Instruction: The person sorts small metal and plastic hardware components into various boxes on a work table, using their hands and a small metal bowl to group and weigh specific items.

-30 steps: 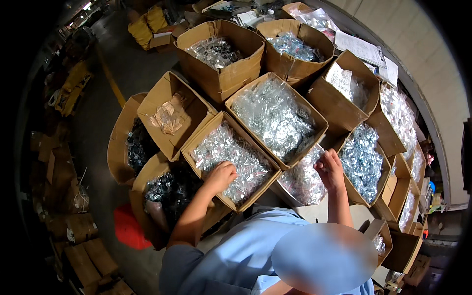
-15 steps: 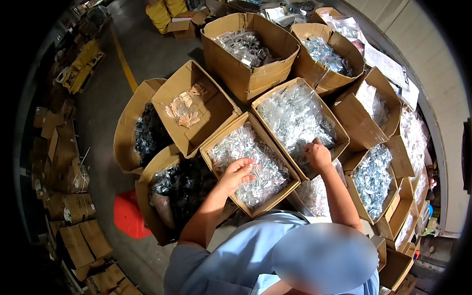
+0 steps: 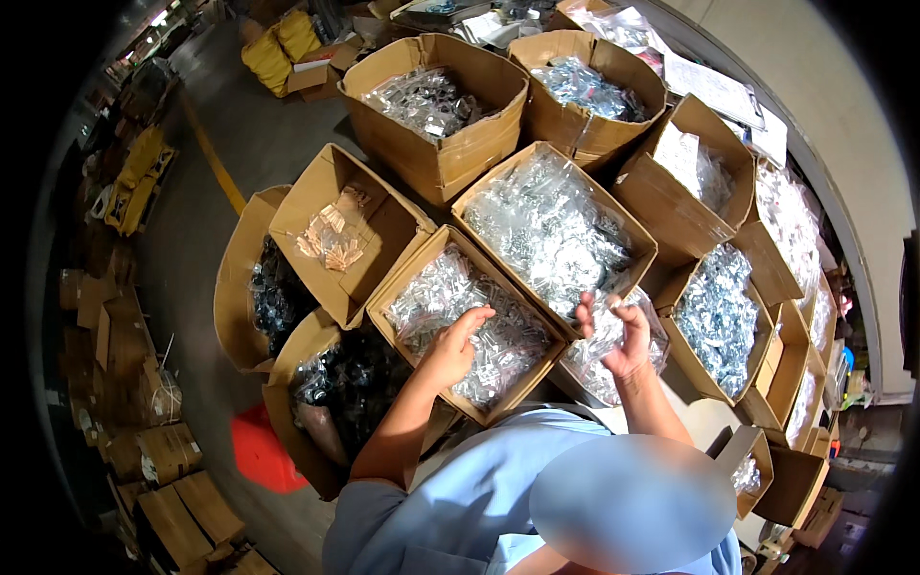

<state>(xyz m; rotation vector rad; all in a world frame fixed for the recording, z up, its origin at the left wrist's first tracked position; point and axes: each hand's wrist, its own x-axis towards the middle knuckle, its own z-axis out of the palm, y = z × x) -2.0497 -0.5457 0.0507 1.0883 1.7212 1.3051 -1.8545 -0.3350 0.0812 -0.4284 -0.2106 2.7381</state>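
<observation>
Over an open carton [image 3: 380, 305] of clear plastic bags with small silvery metal parts [image 3: 498, 356], my left hand [image 3: 452, 349] is closed, its fingers curled and the thumb side pressed together. What it holds, if anything, is hidden. My right hand [image 3: 625, 337] is raised with its fingers apart, and I see nothing gripped in it. Beneath it lies a container of clear bags [image 3: 586, 372]. Just beyond it stands a larger carton [image 3: 644, 270] filled with bagged shiny metal parts [image 3: 546, 225].
A carton with copper-coloured pieces [image 3: 331, 235] stands at left, above cartons of dark bagged parts [image 3: 350, 379]. A red plastic container [image 3: 264, 450] sits on the floor. Cartons of bluish metal parts [image 3: 714, 311] crowd the right; taller cartons [image 3: 431, 105] stand at the far side.
My right hand has come out of the larger carton toward me and its fingers have spread. My left hand stays over the nearer carton, turned slightly. The whole view has shifted.
</observation>
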